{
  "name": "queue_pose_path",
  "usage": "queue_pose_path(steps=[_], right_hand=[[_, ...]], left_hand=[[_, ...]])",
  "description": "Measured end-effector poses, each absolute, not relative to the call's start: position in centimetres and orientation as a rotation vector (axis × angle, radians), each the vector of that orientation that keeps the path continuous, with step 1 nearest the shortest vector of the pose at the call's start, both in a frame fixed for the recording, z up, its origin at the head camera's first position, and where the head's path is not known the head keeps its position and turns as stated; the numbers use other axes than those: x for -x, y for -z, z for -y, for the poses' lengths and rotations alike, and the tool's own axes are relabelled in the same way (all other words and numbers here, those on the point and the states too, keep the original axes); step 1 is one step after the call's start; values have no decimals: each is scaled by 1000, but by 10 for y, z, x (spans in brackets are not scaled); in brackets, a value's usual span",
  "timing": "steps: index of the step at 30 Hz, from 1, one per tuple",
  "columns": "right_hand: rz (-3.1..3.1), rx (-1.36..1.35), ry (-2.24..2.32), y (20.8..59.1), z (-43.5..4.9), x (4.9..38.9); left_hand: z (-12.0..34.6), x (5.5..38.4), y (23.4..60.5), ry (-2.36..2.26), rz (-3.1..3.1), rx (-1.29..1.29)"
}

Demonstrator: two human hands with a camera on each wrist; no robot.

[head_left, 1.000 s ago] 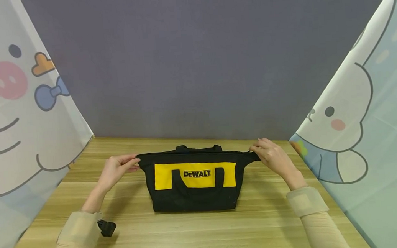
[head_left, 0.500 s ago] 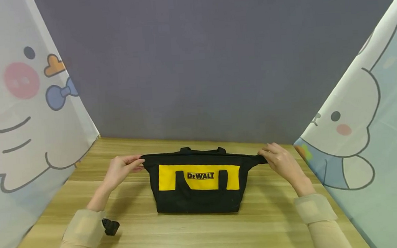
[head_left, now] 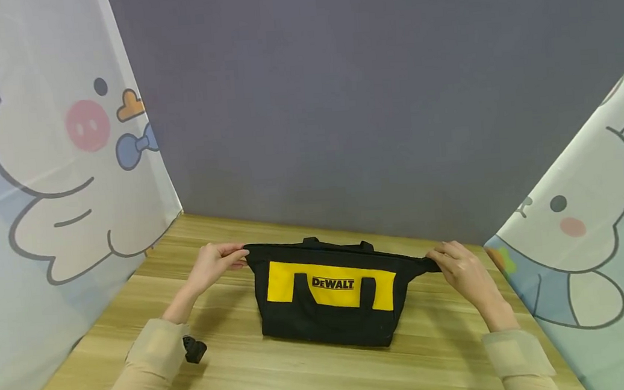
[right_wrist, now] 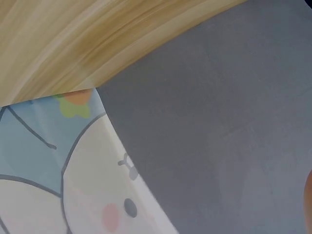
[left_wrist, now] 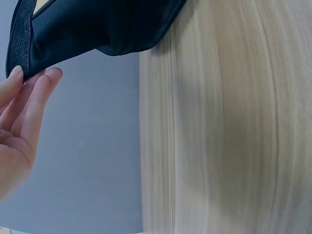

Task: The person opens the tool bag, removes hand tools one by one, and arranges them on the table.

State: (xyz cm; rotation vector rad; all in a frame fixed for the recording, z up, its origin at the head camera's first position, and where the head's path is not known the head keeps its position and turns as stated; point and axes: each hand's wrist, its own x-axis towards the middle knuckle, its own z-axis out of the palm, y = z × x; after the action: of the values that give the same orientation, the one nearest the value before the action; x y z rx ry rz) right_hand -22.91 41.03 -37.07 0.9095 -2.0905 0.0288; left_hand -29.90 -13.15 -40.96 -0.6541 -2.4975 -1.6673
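Observation:
A black and yellow DeWalt tool bag (head_left: 331, 317) stands upright on the wooden table, its top edge stretched between both hands. At its upper left corner, my left hand (head_left: 214, 267) pinches the fabric between thumb and fingertips. The left wrist view shows that hand (left_wrist: 22, 117) gripping the bag's corner (left_wrist: 73, 34) beside the zipper (left_wrist: 17, 39). My right hand (head_left: 467, 275) pinches the narrow end of the bag's top at the far right. Its fingertips hide whatever lies between them. Only a sliver of the right hand (right_wrist: 308, 202) enters the right wrist view.
The wooden table (head_left: 281, 378) runs back to a grey panel (head_left: 338, 108). Cartoon-printed sheets stand at the left (head_left: 66, 176) and right (head_left: 593, 248). A small black object (head_left: 195, 349) shows beside the left cuff.
My right hand has moved outward along the bag's top to its right end. The left hand keeps its pinch. The head view has turned, shifting everything right in the picture.

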Motion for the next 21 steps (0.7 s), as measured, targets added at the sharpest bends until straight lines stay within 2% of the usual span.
queue_pose_path(steps=[21], right_hand=[[2106, -859, -13, 378, -423, 220]], left_hand=[[130, 301, 410, 1725, 2521, 594]])
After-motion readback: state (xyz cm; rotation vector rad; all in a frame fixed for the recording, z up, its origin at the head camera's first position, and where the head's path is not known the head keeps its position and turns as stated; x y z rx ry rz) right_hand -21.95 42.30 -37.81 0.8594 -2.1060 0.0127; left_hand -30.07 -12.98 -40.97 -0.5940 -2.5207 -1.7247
